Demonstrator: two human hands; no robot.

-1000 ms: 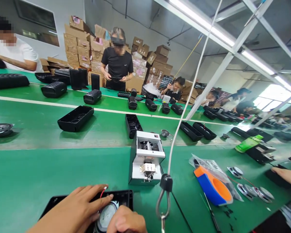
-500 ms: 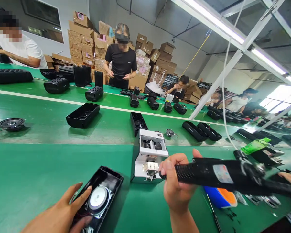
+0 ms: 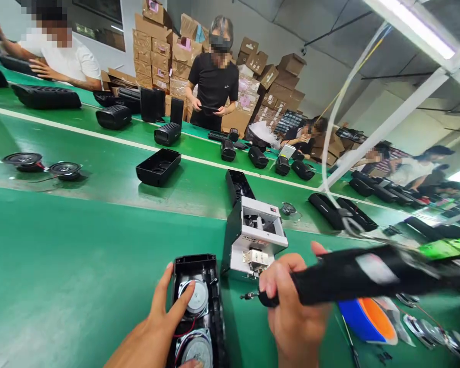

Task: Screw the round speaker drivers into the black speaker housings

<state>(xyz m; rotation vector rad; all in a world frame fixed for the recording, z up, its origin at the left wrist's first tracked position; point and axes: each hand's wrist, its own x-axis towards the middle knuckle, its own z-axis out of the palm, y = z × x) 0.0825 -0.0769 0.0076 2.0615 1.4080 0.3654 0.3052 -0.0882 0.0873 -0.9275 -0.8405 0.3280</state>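
Note:
My left hand point(image 3: 159, 327) rests on a black speaker housing point(image 3: 199, 266) that lies on the green bench, fingers spread beside its two round silver speaker drivers point(image 3: 194, 298). My right hand point(image 3: 291, 306) grips a black electric screwdriver point(image 3: 352, 276) held nearly level, its bit tip point(image 3: 247, 296) pointing left just below the white screw feeder box point(image 3: 253, 240). A cable rises from the screwdriver's rear towards the overhead frame.
An orange and blue tape roll point(image 3: 368, 319) lies right of my right hand. On the conveyor belt point(image 3: 99, 179) sit open black housings point(image 3: 158, 167) and loose speaker drivers point(image 3: 42, 164). Several people work along the far side before stacked cardboard boxes point(image 3: 153, 46).
The screwdriver's tip has dropped from the feeder box to just below it. The housing now lies lengthwise under my left hand. The view has shifted left.

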